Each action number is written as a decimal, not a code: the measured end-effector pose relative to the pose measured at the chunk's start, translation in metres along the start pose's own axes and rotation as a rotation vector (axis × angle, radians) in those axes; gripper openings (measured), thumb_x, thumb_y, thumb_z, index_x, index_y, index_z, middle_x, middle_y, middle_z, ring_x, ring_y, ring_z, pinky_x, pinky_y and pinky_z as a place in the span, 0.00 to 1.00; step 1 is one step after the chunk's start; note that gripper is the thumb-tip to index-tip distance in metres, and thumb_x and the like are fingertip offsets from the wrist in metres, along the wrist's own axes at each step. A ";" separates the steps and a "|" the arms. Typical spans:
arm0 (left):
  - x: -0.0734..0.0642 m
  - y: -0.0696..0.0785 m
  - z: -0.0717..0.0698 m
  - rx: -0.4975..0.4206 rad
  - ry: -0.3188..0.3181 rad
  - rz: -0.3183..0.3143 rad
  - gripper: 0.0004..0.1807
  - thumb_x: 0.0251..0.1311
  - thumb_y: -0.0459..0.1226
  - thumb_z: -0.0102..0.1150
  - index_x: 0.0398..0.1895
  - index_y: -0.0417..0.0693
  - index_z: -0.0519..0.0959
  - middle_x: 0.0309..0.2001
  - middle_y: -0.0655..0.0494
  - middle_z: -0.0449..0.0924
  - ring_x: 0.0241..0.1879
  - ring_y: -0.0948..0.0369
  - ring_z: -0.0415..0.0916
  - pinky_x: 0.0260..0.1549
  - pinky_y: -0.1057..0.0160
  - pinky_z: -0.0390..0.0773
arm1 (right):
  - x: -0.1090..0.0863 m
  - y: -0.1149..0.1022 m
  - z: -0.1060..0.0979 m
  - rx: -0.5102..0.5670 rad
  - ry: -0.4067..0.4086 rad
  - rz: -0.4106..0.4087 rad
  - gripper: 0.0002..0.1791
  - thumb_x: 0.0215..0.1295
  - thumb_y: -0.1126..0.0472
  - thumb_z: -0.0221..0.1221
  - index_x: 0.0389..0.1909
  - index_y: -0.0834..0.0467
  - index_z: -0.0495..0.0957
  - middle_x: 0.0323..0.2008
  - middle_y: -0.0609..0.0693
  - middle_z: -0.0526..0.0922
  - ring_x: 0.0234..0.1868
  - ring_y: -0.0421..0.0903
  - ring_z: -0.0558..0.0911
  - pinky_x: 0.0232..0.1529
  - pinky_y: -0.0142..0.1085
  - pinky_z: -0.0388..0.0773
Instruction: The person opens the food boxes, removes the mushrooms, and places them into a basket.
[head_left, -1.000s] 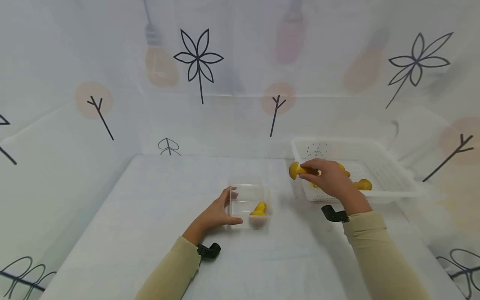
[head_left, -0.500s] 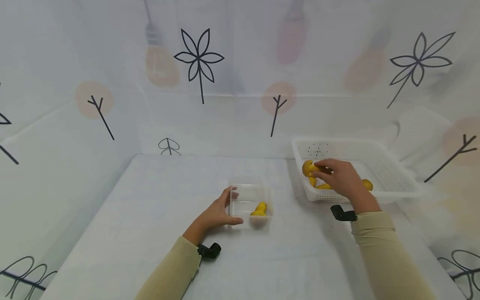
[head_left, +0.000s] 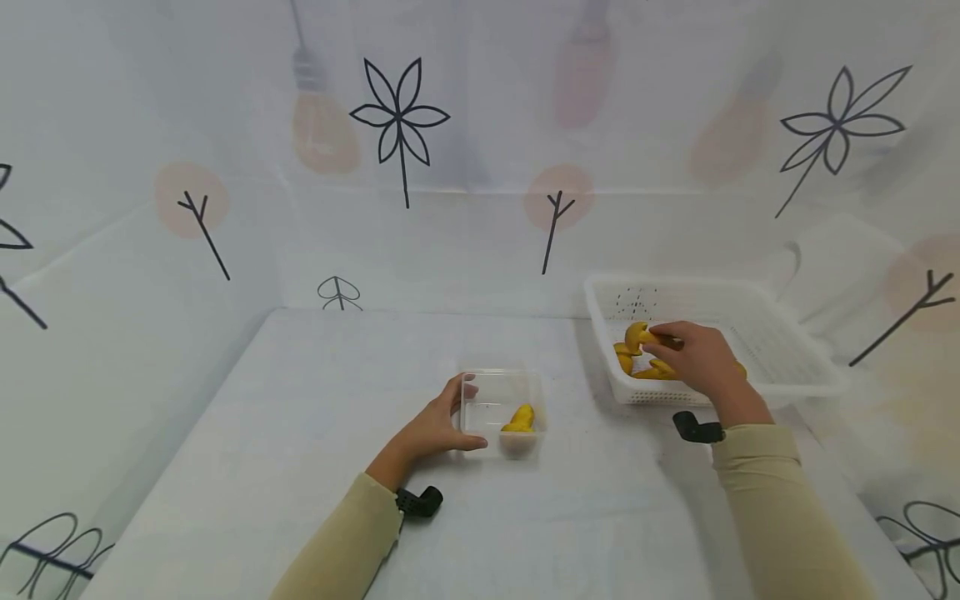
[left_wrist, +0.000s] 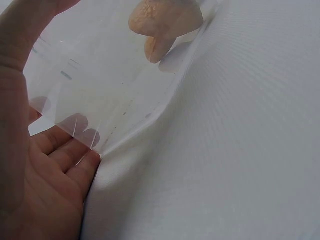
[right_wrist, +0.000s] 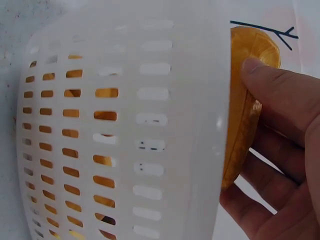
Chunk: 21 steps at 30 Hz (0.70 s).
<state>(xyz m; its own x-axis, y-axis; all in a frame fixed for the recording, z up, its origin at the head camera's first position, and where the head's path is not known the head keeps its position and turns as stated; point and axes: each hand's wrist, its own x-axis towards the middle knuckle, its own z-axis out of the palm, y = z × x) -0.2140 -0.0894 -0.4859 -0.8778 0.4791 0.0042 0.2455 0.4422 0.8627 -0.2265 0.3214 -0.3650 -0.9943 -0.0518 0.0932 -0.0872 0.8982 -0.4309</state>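
My left hand [head_left: 431,429] grips the left side of a clear plastic box [head_left: 487,415], thumb along the near side and fingers at the far one. A yellow toy mushroom [head_left: 519,419] lies in that box at its near right corner; the left wrist view shows its cap and stem through the wall. Over the left part of a white basket [head_left: 795,388], my right hand [head_left: 697,354] pinches another yellow mushroom [head_left: 637,337] between thumb and fingers. In the right wrist view the held mushroom [right_wrist: 250,95] shows past the basket's slotted wall. More yellow mushrooms [head_left: 656,370] lie in the basket below.
The box and basket stand on a table with a white cloth [head_left: 315,400], the basket at the back right. Behind rises a white curtain [head_left: 465,242] printed with plants and bulbs. A dark wrist camera [head_left: 697,427] sits on each arm.
My right hand, holding the mushroom, has moved right from the basket's left rim to farther over the basket, uncovering mushrooms at its left end. The left hand and box stay in place.
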 end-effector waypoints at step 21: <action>-0.001 -0.001 0.000 0.003 -0.005 0.000 0.59 0.42 0.50 0.76 0.74 0.60 0.47 0.70 0.55 0.63 0.73 0.55 0.59 0.71 0.52 0.60 | 0.010 0.019 -0.004 -0.089 -0.068 0.088 0.31 0.69 0.47 0.55 0.60 0.69 0.71 0.55 0.70 0.76 0.55 0.66 0.75 0.53 0.59 0.74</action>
<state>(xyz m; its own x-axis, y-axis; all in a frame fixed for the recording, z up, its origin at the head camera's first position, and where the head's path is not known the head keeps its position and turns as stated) -0.2136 -0.0903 -0.4863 -0.8758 0.4827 0.0018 0.2470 0.4448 0.8609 -0.2378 0.3400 -0.3689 -1.0000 0.0026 -0.0038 0.0037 0.9356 -0.3531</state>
